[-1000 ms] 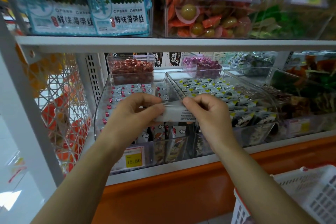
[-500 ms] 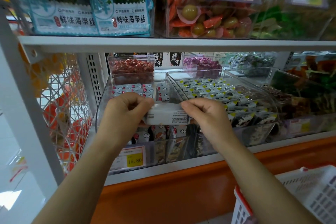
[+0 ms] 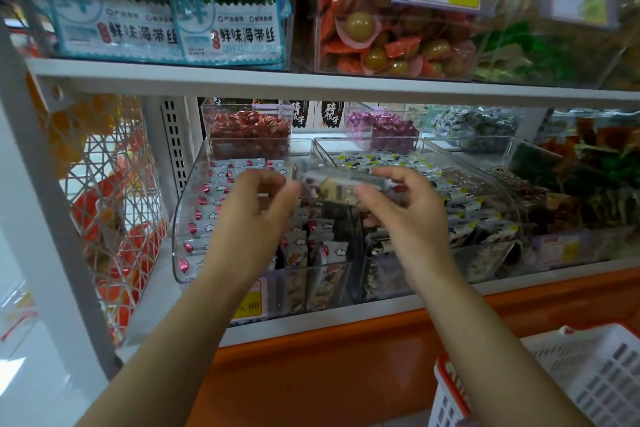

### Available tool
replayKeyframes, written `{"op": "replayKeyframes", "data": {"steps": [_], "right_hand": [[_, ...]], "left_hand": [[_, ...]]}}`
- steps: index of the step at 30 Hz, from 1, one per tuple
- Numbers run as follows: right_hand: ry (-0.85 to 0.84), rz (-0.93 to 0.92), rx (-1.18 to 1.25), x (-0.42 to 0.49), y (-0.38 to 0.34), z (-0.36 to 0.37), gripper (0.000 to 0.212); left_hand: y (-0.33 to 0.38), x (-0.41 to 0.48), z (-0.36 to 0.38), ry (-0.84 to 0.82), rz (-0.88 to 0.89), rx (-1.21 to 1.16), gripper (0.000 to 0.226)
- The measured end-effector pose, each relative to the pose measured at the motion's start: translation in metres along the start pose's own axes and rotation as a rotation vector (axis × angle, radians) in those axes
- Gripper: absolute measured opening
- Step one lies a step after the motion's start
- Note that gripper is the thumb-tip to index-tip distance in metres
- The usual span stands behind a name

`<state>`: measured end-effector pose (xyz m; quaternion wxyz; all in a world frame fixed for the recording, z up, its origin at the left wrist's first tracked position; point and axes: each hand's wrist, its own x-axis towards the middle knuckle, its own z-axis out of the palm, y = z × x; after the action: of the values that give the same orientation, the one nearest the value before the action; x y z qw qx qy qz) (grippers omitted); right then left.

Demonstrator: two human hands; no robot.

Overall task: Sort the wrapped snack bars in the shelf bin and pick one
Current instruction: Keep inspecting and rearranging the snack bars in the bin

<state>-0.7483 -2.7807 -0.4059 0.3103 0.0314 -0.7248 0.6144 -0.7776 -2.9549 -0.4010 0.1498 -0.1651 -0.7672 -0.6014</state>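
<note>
A clear shelf bin [image 3: 180,218] holds several white wrapped snack bars [image 3: 216,191] with red marks, lined up in rows. My right hand [image 3: 401,208] grips one wrapped snack bar [image 3: 332,184] above the bin, thumb under it and fingers over its right end. The bar is blurred, lying roughly level. My left hand [image 3: 256,208] hovers just beside the bar's left end with loosely curled fingers; it holds nothing that I can see.
A second clear bin [image 3: 460,204] of black-and-yellow wrapped snacks stands right beside it. A yellow price tag [image 3: 250,303] hangs on the front. The upper shelf board [image 3: 242,78] is close overhead. A white-and-red basket [image 3: 561,388] is at lower right, a wire rack [image 3: 114,204] at left.
Both hands pinched the bar by its ends before. Now the left hand has come off it, and the right hand alone holds the bar, turned over and raised a little.
</note>
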Motion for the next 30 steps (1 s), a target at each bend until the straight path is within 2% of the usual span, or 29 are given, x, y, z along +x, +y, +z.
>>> {"op": "replayKeyframes", "data": {"steps": [2,4,6,10,14,19,25,30], "right_hand": [[0.096,0.044,0.037,0.004,0.003,-0.005,0.025],[0.119,0.053,0.045,0.006,0.005,-0.007,0.028],[0.102,0.046,0.063,0.006,0.004,-0.007,0.027],[0.064,0.055,0.079,0.005,0.003,-0.009,0.019],[0.036,0.013,0.055,0.008,0.001,-0.011,0.015],[-0.076,-0.016,-0.097,0.010,-0.003,-0.013,0.018],[-0.153,-0.159,-0.400,0.012,-0.007,-0.001,0.036],[-0.256,-0.276,-0.618,0.015,-0.006,0.010,0.037]], "left_hand": [[-0.002,0.000,0.003,-0.020,0.148,0.244,0.006],[-0.008,0.001,0.009,-0.138,0.257,0.434,0.015],[-0.015,0.003,0.017,-0.209,0.274,0.594,0.021],[-0.024,0.004,0.025,-0.177,0.236,0.790,0.031],[-0.025,0.006,0.024,-0.147,0.188,0.781,0.028],[-0.026,0.011,0.019,-0.262,0.095,0.824,0.042],[-0.027,0.011,0.015,-0.296,0.085,0.863,0.053],[-0.029,0.012,0.012,-0.340,0.058,0.866,0.063]]}}
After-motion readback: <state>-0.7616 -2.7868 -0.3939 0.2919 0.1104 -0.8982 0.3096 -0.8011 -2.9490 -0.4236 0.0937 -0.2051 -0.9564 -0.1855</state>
